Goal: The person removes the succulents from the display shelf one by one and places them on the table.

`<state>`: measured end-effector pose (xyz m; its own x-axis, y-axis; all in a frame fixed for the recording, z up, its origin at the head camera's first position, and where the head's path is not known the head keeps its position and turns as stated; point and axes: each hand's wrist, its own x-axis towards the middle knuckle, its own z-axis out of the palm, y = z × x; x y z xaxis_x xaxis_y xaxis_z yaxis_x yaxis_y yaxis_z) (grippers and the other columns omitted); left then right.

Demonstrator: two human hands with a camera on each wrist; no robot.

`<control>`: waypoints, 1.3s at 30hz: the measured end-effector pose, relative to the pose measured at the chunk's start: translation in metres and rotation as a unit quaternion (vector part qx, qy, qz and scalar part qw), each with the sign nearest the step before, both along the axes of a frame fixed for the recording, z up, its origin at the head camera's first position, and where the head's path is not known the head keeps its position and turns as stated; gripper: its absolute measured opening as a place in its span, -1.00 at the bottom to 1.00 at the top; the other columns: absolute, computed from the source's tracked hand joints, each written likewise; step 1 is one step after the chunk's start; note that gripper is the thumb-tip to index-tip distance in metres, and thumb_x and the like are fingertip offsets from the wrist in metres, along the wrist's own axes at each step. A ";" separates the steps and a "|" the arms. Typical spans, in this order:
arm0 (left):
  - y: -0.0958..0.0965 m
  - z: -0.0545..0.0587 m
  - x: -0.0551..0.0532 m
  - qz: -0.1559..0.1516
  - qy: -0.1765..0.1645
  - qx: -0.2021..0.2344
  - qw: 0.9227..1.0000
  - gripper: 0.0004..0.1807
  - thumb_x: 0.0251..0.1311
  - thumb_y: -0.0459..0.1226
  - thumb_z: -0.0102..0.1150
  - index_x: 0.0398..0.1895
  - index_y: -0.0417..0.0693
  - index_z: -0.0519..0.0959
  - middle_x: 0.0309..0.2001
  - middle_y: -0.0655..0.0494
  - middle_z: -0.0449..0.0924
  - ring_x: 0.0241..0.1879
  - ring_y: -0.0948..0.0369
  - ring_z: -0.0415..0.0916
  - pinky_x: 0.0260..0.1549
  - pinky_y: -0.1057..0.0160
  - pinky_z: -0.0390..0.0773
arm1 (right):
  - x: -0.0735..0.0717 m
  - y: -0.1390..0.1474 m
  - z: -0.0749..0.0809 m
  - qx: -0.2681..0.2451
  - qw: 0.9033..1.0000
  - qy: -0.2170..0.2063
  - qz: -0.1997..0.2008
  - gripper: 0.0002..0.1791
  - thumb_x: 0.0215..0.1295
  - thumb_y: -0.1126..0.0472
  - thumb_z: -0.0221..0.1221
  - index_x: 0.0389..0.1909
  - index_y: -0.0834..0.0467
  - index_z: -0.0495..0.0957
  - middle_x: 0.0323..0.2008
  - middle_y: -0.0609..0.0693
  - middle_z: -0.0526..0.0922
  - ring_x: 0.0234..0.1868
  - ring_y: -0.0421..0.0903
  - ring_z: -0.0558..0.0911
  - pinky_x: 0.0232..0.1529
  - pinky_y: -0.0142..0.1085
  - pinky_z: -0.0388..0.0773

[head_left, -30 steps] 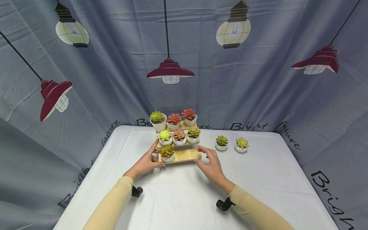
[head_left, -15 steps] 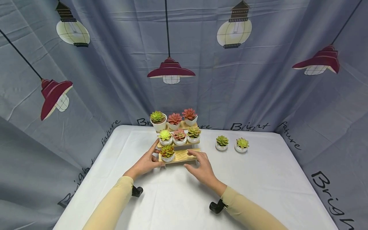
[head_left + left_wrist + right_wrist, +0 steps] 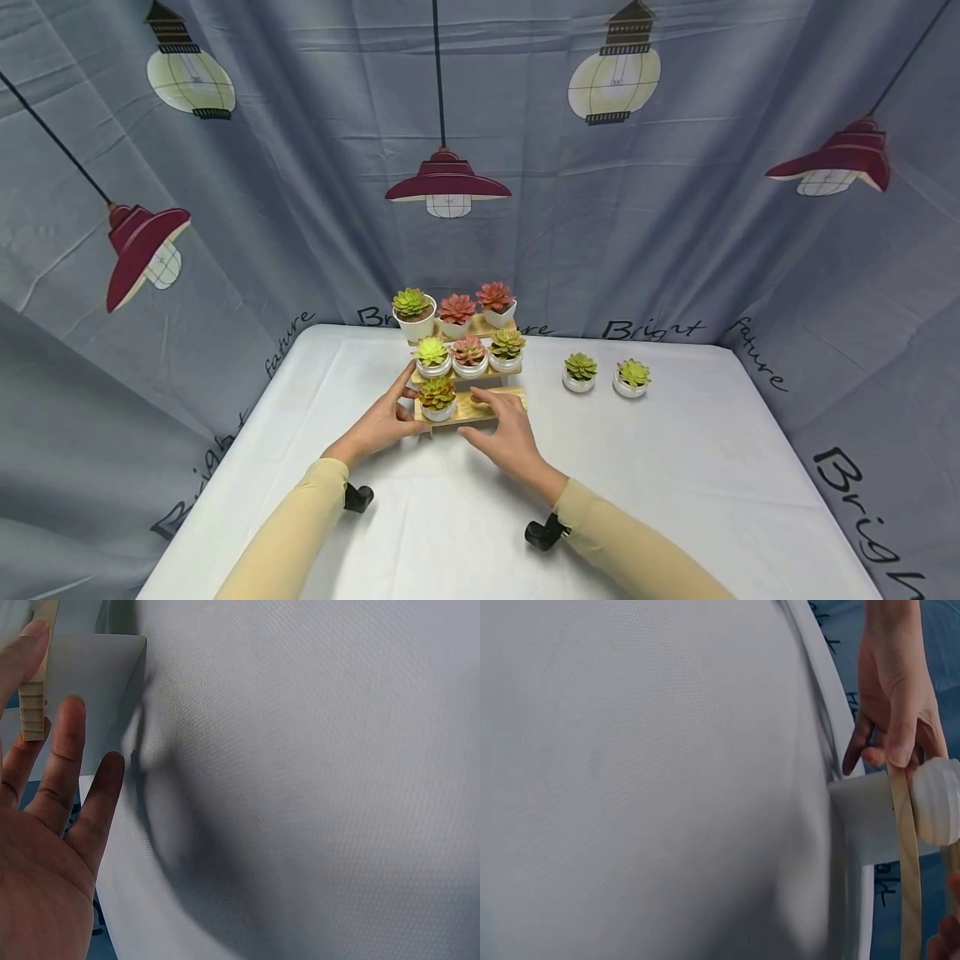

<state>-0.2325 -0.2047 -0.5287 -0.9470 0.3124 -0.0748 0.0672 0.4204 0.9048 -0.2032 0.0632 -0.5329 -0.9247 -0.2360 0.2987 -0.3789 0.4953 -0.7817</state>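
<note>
A three-tier wooden plant stand (image 3: 467, 410) holds small potted succulents. My left hand (image 3: 386, 421) grips the left end of its bottom tier; in the left wrist view the thumb lies on the board's end (image 3: 32, 705) with other fingers spread out. Beside that hand, a red-and-yellow succulent (image 3: 437, 395) in a white pot (image 3: 937, 802) sits on the bottom tier. My right hand (image 3: 506, 429), thumb and fingers apart and holding nothing, reaches over the middle of that tier, just right of this pot. Its fingertips show only at the right wrist view's lower right corner.
Three succulents stand on the middle tier, among them a pink one (image 3: 469, 353). The top tier carries three more, including a large green one (image 3: 412, 310). Two green succulents, a nearer (image 3: 579, 372) and a farther (image 3: 632, 377), stand right of the stand on the white tablecloth (image 3: 675, 467).
My right hand has slid left, from the right end of the bottom tier to over its middle, near the red-and-yellow succulent. The left hand stays at the tier's left end.
</note>
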 end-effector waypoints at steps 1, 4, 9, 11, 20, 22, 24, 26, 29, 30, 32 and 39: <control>0.000 0.000 0.000 0.000 0.000 0.000 1.000 0.30 0.10 -0.18 0.58 0.64 0.60 -0.23 0.26 -0.14 0.37 -0.37 0.07 0.61 -0.42 0.11 0.57 | 0.000 -0.002 0.000 0.004 1.000 0.001 -0.001 -0.24 0.17 -0.01 0.50 0.39 0.02 0.48 0.15 -0.08 0.64 0.27 -0.03 0.39 0.25 0.02 0.33; 0.000 0.000 0.000 -0.002 0.002 -0.001 1.000 0.30 0.11 -0.19 0.57 0.64 0.60 -0.24 0.25 -0.14 0.37 -0.37 0.08 0.61 -0.42 0.10 0.57 | -0.001 -0.009 0.000 0.018 1.000 -0.002 -0.006 -0.21 0.16 -0.04 0.50 0.41 0.01 0.47 0.17 -0.07 0.64 0.24 -0.03 0.40 0.22 0.01 0.33; -0.001 -0.001 0.000 -0.004 0.002 0.000 1.000 0.29 0.13 -0.22 0.55 0.64 0.60 -0.24 0.24 -0.14 0.39 -0.36 0.08 0.61 -0.40 0.12 0.57 | -0.003 -0.020 0.003 0.038 0.999 -0.006 -0.018 -0.16 0.15 -0.13 0.49 0.43 0.01 0.46 0.20 -0.06 0.63 0.18 -0.04 0.40 0.15 -0.03 0.35; 0.000 -0.001 0.000 -0.006 0.001 0.002 1.000 0.29 0.13 -0.23 0.55 0.65 0.59 -0.24 0.23 -0.14 0.39 -0.36 0.08 0.61 -0.39 0.12 0.57 | -0.004 -0.024 0.005 0.046 0.999 0.000 -0.022 -0.16 0.14 -0.16 0.48 0.42 0.04 0.47 0.21 -0.06 0.63 0.14 -0.05 0.41 0.11 -0.03 0.36; 0.001 0.001 0.000 -0.008 0.002 0.005 1.000 0.29 0.14 -0.24 0.54 0.66 0.55 -0.24 0.24 -0.14 0.39 -0.37 0.09 0.61 -0.41 0.15 0.56 | -0.012 -0.037 0.009 0.075 0.996 -0.016 -0.034 -0.18 0.12 -0.19 0.49 0.37 0.06 0.52 0.21 -0.04 0.63 0.05 -0.07 0.42 0.05 -0.07 0.37; 0.000 0.001 0.000 -0.005 0.002 0.004 1.000 0.29 0.14 -0.23 0.55 0.65 0.56 -0.24 0.23 -0.14 0.39 -0.36 0.08 0.61 -0.41 0.14 0.56 | -0.014 -0.039 0.008 0.082 0.996 -0.021 -0.036 -0.18 0.12 -0.20 0.48 0.37 0.06 0.52 0.22 -0.03 0.62 0.05 -0.06 0.41 0.06 -0.07 0.36; 0.000 0.001 0.001 -0.003 0.002 0.004 1.000 0.29 0.13 -0.22 0.55 0.65 0.58 -0.24 0.23 -0.14 0.39 -0.36 0.08 0.61 -0.41 0.14 0.56 | -0.015 -0.041 0.007 0.085 0.995 -0.024 -0.037 -0.17 0.12 -0.21 0.48 0.36 0.07 0.52 0.22 -0.03 0.62 0.03 -0.06 0.41 0.04 -0.07 0.36; 0.000 0.000 0.001 -0.003 0.002 0.006 1.000 0.29 0.13 -0.22 0.55 0.65 0.58 -0.24 0.23 -0.14 0.38 -0.36 0.08 0.61 -0.41 0.13 0.56 | -0.016 -0.041 0.006 0.088 0.995 -0.027 -0.039 -0.16 0.10 -0.21 0.48 0.36 0.08 0.52 0.22 -0.03 0.63 0.01 -0.06 0.40 0.03 -0.09 0.36; 0.000 0.000 0.001 -0.005 0.001 0.008 1.000 0.29 0.13 -0.21 0.55 0.65 0.59 -0.24 0.23 -0.15 0.36 -0.36 0.08 0.61 -0.42 0.12 0.56 | -0.016 -0.043 0.005 0.091 0.995 -0.028 -0.043 -0.15 0.08 -0.23 0.48 0.35 0.09 0.53 0.19 -0.03 0.64 0.00 -0.07 0.40 0.00 -0.10 0.37; 0.000 -0.001 0.001 -0.005 0.001 0.009 1.000 0.29 0.13 -0.20 0.55 0.64 0.59 -0.24 0.23 -0.15 0.36 -0.36 0.08 0.61 -0.42 0.12 0.56 | -0.016 -0.043 0.005 0.092 0.994 -0.028 -0.044 -0.14 0.08 -0.23 0.48 0.35 0.09 0.53 0.19 -0.03 0.64 0.00 -0.07 0.40 -0.02 -0.10 0.38; 0.000 -0.001 0.000 -0.004 0.000 0.010 1.000 0.28 0.13 -0.20 0.55 0.64 0.61 -0.24 0.23 -0.14 0.36 -0.36 0.08 0.61 -0.42 0.12 0.56 | -0.016 -0.044 0.005 0.093 0.994 -0.030 -0.045 -0.13 0.07 -0.24 0.48 0.35 0.10 0.53 0.17 -0.02 0.64 -0.01 -0.06 0.39 -0.04 -0.10 0.38; 0.003 0.006 0.005 -0.001 0.002 0.010 1.000 0.27 0.16 -0.19 0.53 0.66 0.52 -0.25 0.23 -0.17 0.35 -0.38 0.09 0.60 -0.44 0.14 0.53 | -0.017 -0.047 0.005 0.097 0.993 -0.029 -0.053 -0.12 0.04 -0.24 0.51 0.34 0.10 0.54 0.15 -0.05 0.65 -0.02 -0.07 0.40 -0.05 -0.12 0.36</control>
